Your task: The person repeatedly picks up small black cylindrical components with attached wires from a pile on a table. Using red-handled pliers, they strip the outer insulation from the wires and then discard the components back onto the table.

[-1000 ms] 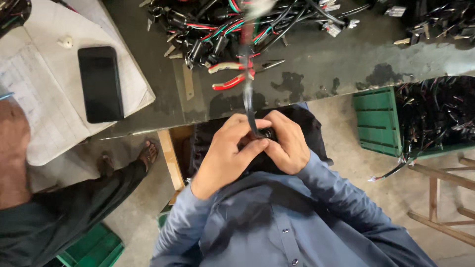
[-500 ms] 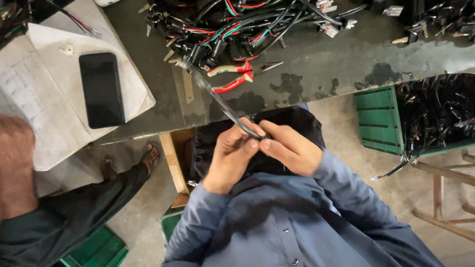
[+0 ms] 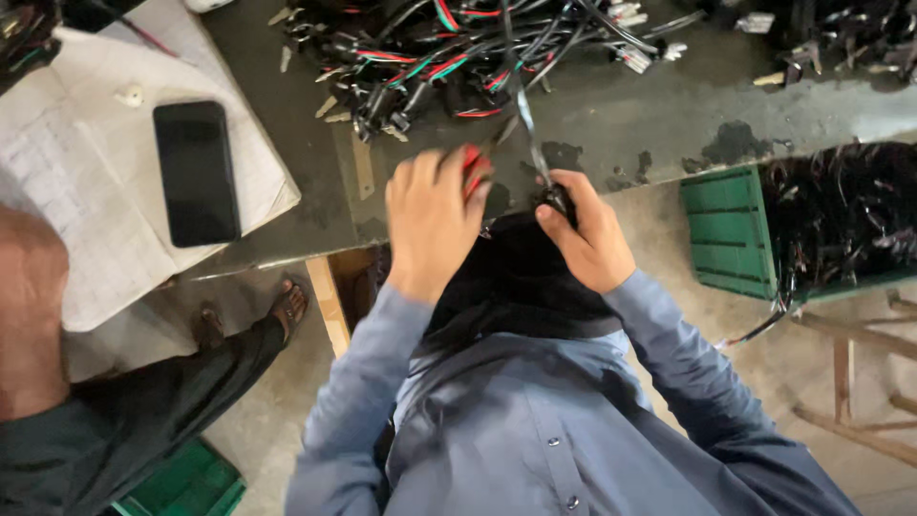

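My left hand (image 3: 430, 215) rests at the front edge of the dark worktable (image 3: 630, 105), its fingers closing over the red-handled pliers (image 3: 475, 164). My right hand (image 3: 589, 234) pinches the end of a black taped wire (image 3: 528, 124) that runs up into the tangled wire harness pile (image 3: 458, 53) of black, red and green cables. A black bundle (image 3: 511, 277) lies in my lap between both blue sleeves.
A black phone (image 3: 196, 172) lies on white papers (image 3: 86, 220) at the table's left. Another person's arm (image 3: 29, 315) and sandalled foot (image 3: 287, 308) are at the left. A green crate (image 3: 731, 234) full of black wires stands at the right, another green crate (image 3: 186, 483) below.
My hands have come apart. The left one moved up from my lap to the red-handled pliers on the table edge; the right one kept hold of the wire, which now runs straighter up.
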